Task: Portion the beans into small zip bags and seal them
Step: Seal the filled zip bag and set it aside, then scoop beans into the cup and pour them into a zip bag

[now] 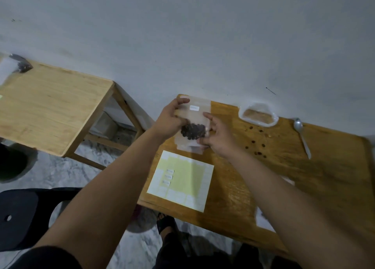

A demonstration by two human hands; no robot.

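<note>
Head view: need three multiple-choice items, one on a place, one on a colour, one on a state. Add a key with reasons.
1. Where does the spoon lie?
A. On the table, right of the large plastic bag
B. In a bowl
C. Standing in a cup

2. What colour are the beans in the zip bag?
A. Green
B. White
C. Dark brown

3. How is the zip bag held?
A. It lies flat, untouched
B. The left hand and the right hand both grip it
C. One hand alone pinches it

Key:
1 A, the spoon rests on bare wood to the right of the plastic bag by the wall.
2 C, a dark heap shows through the clear film.
3 B, fingers of both hands curl on its side edges.
</note>
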